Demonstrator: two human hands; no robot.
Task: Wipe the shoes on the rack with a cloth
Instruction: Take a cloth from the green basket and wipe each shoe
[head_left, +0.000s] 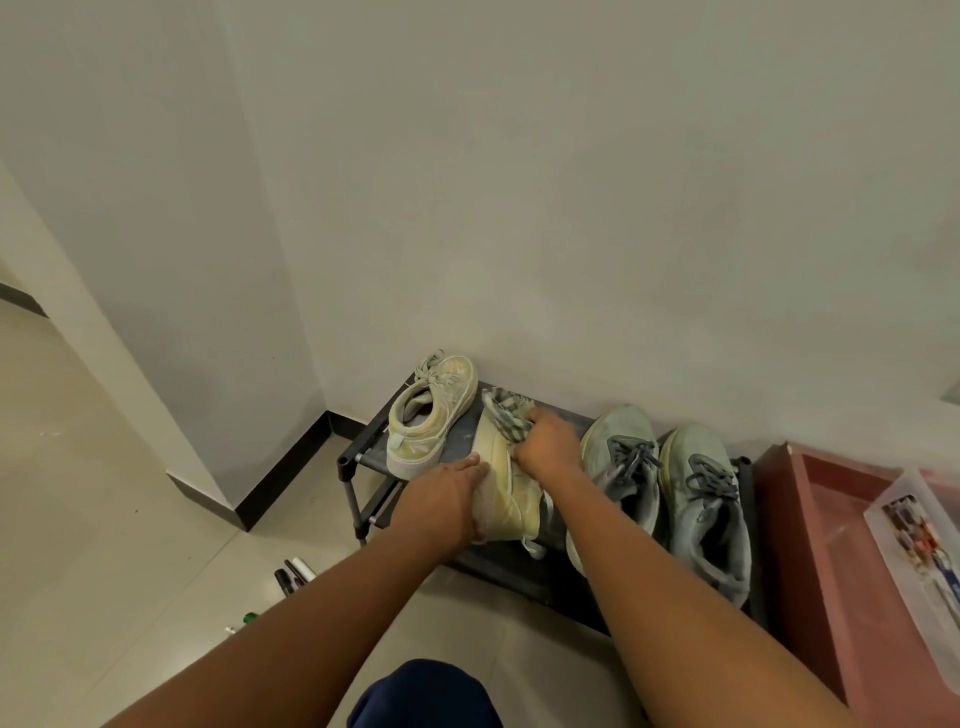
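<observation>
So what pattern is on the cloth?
Grey-and-white checks on the cloth, seen in the head view.

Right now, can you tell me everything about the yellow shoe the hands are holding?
The pale yellow shoe is a sneaker of soft, slightly grubby-looking material with a whitish sole edge and loose white laces hanging near its heel. It lies tipped on its side on the dark rack, between its upright twin and two grey sneakers. The left hand grips its heel end, while the right hand presses a checked cloth against its toe end.
</observation>
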